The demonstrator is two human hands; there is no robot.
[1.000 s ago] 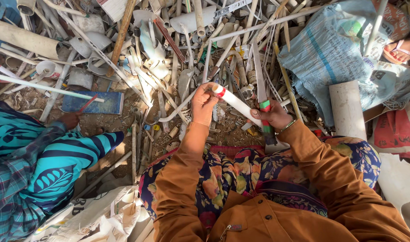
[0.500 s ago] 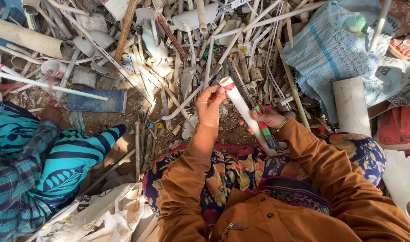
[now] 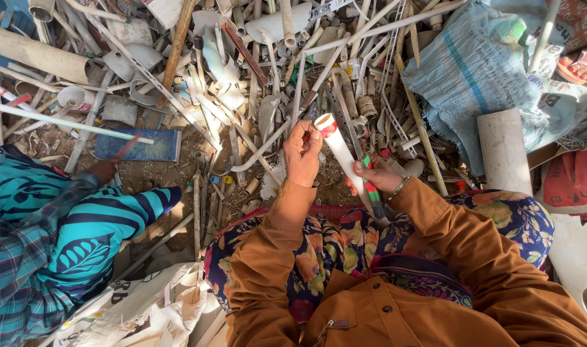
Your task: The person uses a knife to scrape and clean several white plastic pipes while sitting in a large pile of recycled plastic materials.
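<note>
I see the left hand (image 3: 303, 154) closed around the top end of a white plastic pipe (image 3: 343, 157), fingers at its red band. The right hand (image 3: 376, 177) grips the pipe lower down, together with a green and red tool (image 3: 370, 189). The pipe is tilted above the lap, in front of the scrap pile (image 3: 255, 71). I judge the work on this 1 pipe is not finished; many pieces remain.

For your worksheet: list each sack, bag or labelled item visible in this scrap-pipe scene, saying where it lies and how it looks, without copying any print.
Woven sack: upper right on the pile, crumpled, pale blue with darker stripe.
White sack: bottom left, rumpled, dark print.
Red bag: right edge, flat, dark print.
White pipe: between left hand and right hand, red and green bands.
</note>
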